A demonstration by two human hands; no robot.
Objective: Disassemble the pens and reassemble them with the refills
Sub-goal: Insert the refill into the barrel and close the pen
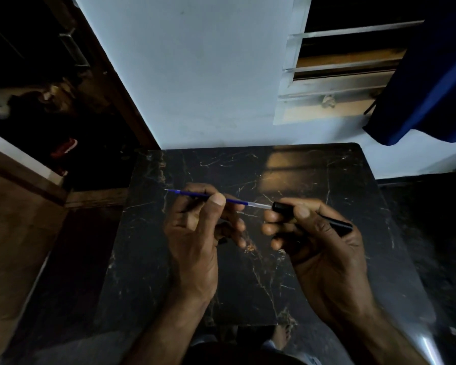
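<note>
My left hand point(195, 233) pinches a thin blue refill point(237, 201) between thumb and fingers, above the dark marble table point(313, 175). The refill lies almost level, its tip pointing far left and its clear end pointing right. My right hand point(313, 238) grips a black pen barrel point(283, 207), whose open mouth faces left. The refill's clear end sits right at that mouth; whether it is inside I cannot tell. The barrel's rear end sticks out past my right thumb. A small dark piece seems tucked under my left fingers, too dim to name.
A pale wall point(195, 75) rises behind the table. A louvred window point(334, 75) and a blue curtain point(432, 88) stand at the back right. A dark doorway point(50, 114) lies to the left. The table's near edge point(221, 324) is just above my knees.
</note>
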